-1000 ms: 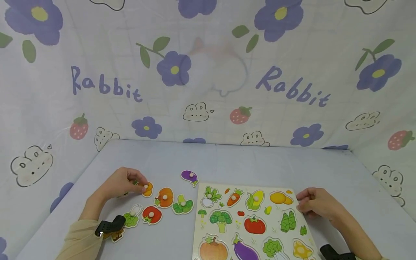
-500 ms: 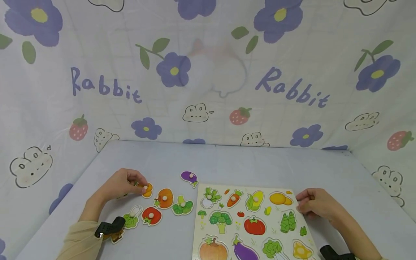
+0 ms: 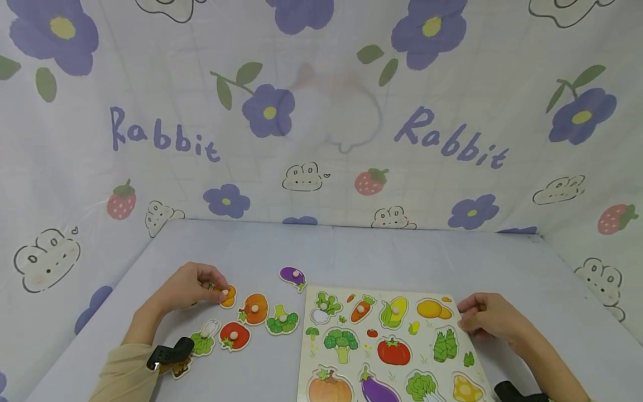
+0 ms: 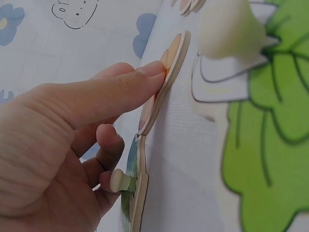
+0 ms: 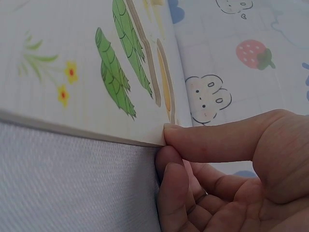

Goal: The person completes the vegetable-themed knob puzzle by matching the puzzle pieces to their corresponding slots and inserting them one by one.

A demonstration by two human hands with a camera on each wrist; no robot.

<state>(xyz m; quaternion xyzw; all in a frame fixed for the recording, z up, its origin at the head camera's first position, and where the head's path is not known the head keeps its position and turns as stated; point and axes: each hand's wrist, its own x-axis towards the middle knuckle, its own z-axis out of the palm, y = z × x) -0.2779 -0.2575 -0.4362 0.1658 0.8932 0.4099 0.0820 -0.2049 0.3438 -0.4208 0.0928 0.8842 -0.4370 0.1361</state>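
My left hand (image 3: 188, 287) pinches a small orange potato puzzle piece (image 3: 230, 297) by its knob at the left of the table. In the left wrist view the thumb (image 4: 120, 89) lies against that piece, and a green knobbed piece (image 4: 140, 193) stands under the curled fingers. On the right, my right hand (image 3: 494, 318) grips the edge of the vegetable puzzle board (image 3: 312, 360). Seen from the right wrist, the thumb (image 5: 212, 142) presses the board's upper face while fingers curl beneath the rim. The board's potato recess (image 3: 433, 307) shows its printed picture.
Near the left hand lie a pumpkin piece (image 3: 253, 309), a tomato piece (image 3: 234, 335), a broccoli piece (image 3: 282, 322) and a cabbage piece (image 3: 203, 339). An eggplant piece (image 3: 291, 275) lies beyond them. Carrot (image 3: 360, 310) and corn (image 3: 394, 312) pieces sit in the board.
The head view has tilted up slightly, so everything sits a little lower in it. Both hands keep their holds and the pieces stay where they were.
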